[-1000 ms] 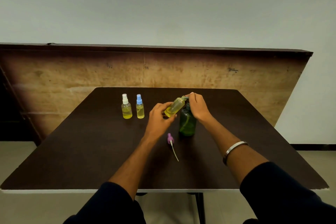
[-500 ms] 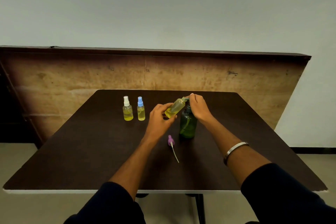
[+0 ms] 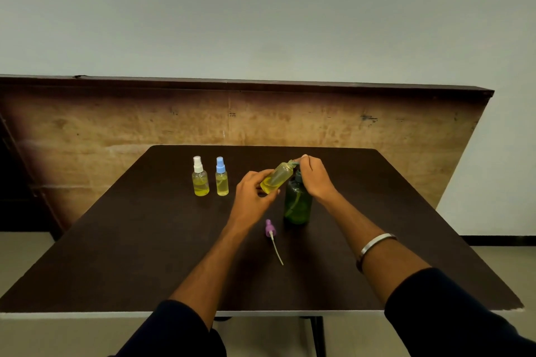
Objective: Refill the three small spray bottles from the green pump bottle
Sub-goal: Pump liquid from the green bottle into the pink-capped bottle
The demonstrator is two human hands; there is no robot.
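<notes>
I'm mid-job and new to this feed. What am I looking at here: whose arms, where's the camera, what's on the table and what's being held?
No machine here: a person's two bare arms, seen from one camera worn on the head, looking down. The left hand holds an uncapped small bottle, tilted, its mouth at the spout of the green pump bottle. The right hand rests on the pump head. On the dark table stand a white-capped spray bottle and a blue-capped spray bottle. A purple spray cap with its tube lies loose.
</notes>
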